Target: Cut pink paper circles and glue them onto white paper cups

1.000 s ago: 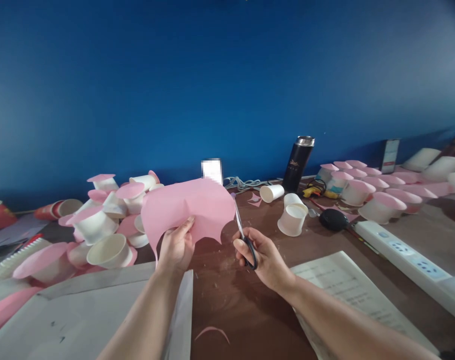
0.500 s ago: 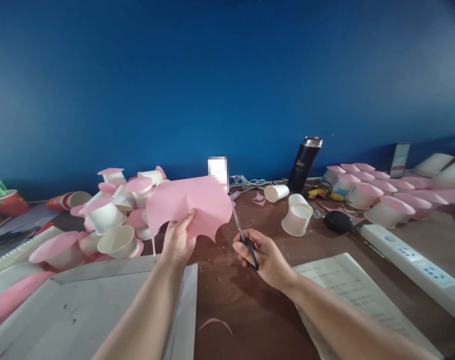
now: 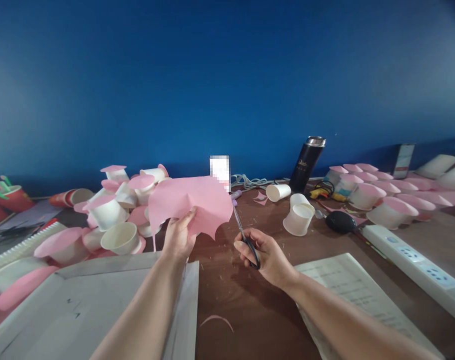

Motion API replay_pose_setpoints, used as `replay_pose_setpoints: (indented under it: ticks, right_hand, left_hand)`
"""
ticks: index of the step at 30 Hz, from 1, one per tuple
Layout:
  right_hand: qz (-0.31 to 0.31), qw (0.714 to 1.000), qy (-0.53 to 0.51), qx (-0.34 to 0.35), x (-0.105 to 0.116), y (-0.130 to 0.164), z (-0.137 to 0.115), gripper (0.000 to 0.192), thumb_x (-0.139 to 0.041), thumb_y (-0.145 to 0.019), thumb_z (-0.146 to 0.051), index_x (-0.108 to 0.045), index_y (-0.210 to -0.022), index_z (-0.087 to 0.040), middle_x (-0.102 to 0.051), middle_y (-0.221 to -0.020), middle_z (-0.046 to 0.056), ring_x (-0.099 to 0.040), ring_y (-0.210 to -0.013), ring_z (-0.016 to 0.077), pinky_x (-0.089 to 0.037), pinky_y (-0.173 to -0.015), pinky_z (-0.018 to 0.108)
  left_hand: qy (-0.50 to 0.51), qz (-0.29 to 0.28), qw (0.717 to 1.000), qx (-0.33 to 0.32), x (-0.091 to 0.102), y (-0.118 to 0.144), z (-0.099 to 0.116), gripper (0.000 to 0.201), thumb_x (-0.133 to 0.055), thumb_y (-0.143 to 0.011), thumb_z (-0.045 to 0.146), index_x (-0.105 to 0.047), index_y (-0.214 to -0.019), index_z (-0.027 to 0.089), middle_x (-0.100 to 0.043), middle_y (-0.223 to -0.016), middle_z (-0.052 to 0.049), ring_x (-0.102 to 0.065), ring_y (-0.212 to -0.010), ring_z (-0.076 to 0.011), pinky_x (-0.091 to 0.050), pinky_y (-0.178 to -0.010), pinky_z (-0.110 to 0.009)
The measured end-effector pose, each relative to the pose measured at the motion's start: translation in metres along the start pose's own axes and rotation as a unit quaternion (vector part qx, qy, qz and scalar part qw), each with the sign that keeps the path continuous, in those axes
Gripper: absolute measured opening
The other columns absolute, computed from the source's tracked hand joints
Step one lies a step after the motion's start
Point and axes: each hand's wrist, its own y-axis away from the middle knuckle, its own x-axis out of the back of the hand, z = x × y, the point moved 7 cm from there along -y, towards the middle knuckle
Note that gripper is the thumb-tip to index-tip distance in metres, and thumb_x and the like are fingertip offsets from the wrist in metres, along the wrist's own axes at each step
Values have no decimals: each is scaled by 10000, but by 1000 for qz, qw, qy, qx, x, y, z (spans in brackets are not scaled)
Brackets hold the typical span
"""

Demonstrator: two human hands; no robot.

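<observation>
- At the far left I see a red cup [image 3: 9,196] with green bits in it, near the blue wall [image 3: 212,75].
- Next to it on the table lies a spiral notebook [image 3: 22,244], and beyond that a heap of white paper cups [image 3: 120,237], many of them capped with pink discs.
- A grey board [image 3: 99,305] lies flat in front of that heap, under my left forearm.
- My left hand [image 3: 178,239] is raised above the brown table [image 3: 250,310], thumb and fingers pinched on the lower edge of the pink paper sheet [image 3: 189,202]; the sheet stands upright in the air, with scalloped cut-outs along its bottom edge.
- A thin pink offcut [image 3: 216,320] lies on the table below, between my two arms.
- My right hand [image 3: 267,257] is clenched through the black loops of the scissors [image 3: 244,234]; the blades point up and away, and they meet the right edge of the pink sheet.
- Behind, two white cups [image 3: 298,217] stand mouth-down together, and another lies on its side near a black flask [image 3: 306,162].
- A printed sheet [image 3: 347,287] lies under my right forearm.
- Farther right are a black round object [image 3: 340,221], a white power strip [image 3: 411,265] and rows of pink-topped cups [image 3: 377,192].
</observation>
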Motion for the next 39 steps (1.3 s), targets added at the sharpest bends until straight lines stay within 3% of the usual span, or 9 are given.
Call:
replay_pose_setpoints:
  ticks: [6,16,23,25,29,33,39]
  right_hand:
    - [-5,1000,-1,-1,0,-1,2,303,-690,-794,-455,-593,-870,-179,-533,-652,-39,-502,-566,84,-436,-532,210]
    - [5,1000,7,2,5,-4,-1,370,-710,-756,-496,-594,-894,-174,-556,-649,-38,-533,-558,94,-406,-526,217]
    - [-3,1000,9,10,7,-4,0,339,-691,-783,-479,-598,-912,-179,-544,-676,-34,-518,-567,93,-428,-539,225]
    - [-1,1000,4,10,7,-4,2,333,-694,-782,-476,-600,-909,-183,-546,-679,-35,-516,-564,91,-435,-540,224]
    - [1,1000,-9,7,7,-4,4,319,-696,-779,-473,-608,-901,-192,-547,-673,-38,-516,-559,88,-436,-530,217]
    - [7,1000,-2,6,6,-4,3,319,-701,-774,-473,-617,-891,-189,-547,-631,-41,-517,-544,91,-434,-527,219]
    - [19,1000,-8,-11,6,-3,-1,343,-717,-744,-490,-626,-860,-181,-546,-600,-41,-496,-509,87,-421,-510,222]
  left_hand:
    - [-5,34,999,-5,9,-6,-8,226,-770,-611,301,-699,-773,161,-683,-702,-55,-658,-748,-221,-541,-669,-292]
    - [-38,-48,998,17,1,-9,-16,229,-743,-638,361,-715,-724,151,-499,-424,11,-557,-498,-196,-472,-520,-301]
    - [-129,-86,984,-82,14,-20,-20,467,-815,-432,197,-756,-890,128,-346,-368,73,-498,-502,-178,-446,-568,-285]
    - [-148,-98,978,-106,15,-21,-20,507,-822,-402,195,-757,-902,137,-359,-381,75,-505,-517,-176,-453,-588,-284]
    - [-138,-84,981,-111,16,-21,-19,474,-827,-408,206,-755,-872,139,-522,-476,34,-547,-583,-188,-473,-614,-284]
    - [-127,-92,983,-92,15,-20,-20,427,-812,-460,217,-751,-875,135,-467,-425,43,-587,-615,-216,-492,-616,-286]
    - [-152,-106,972,-148,18,-24,-20,578,-806,-367,137,-763,-944,150,-512,-456,34,-631,-755,-270,-522,-712,-307]
